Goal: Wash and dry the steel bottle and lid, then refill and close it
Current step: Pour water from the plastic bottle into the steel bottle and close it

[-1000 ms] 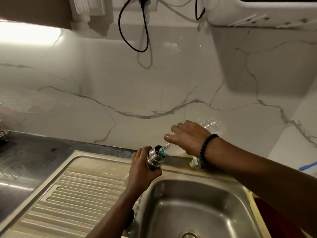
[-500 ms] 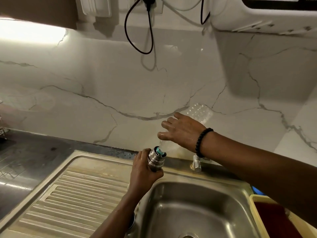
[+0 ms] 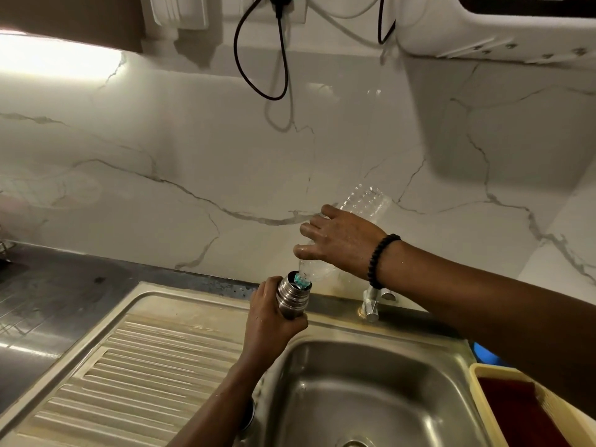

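My left hand (image 3: 271, 321) grips the steel bottle (image 3: 292, 298) upright above the sink's back left corner, its open mouth facing up. My right hand (image 3: 338, 241) holds a clear plastic bottle (image 3: 361, 204) tilted steeply, base raised toward the wall. The plastic bottle's teal-ringed neck (image 3: 301, 280) sits in the steel bottle's mouth. A dark round object (image 3: 248, 414), partly hidden under my left forearm, lies at the sink's left rim; whether it is the lid I cannot tell.
The steel sink basin (image 3: 371, 398) lies below, with a ribbed drainboard (image 3: 145, 366) to its left and a tap (image 3: 371, 304) at the back rim. A yellow tub (image 3: 477, 379) with dark red contents stands at the right. A black cable (image 3: 258, 59) hangs on the marble wall.
My right hand has raised the plastic bottle's base higher, steepening its tilt. The steel bottle has stayed in place in my left hand.
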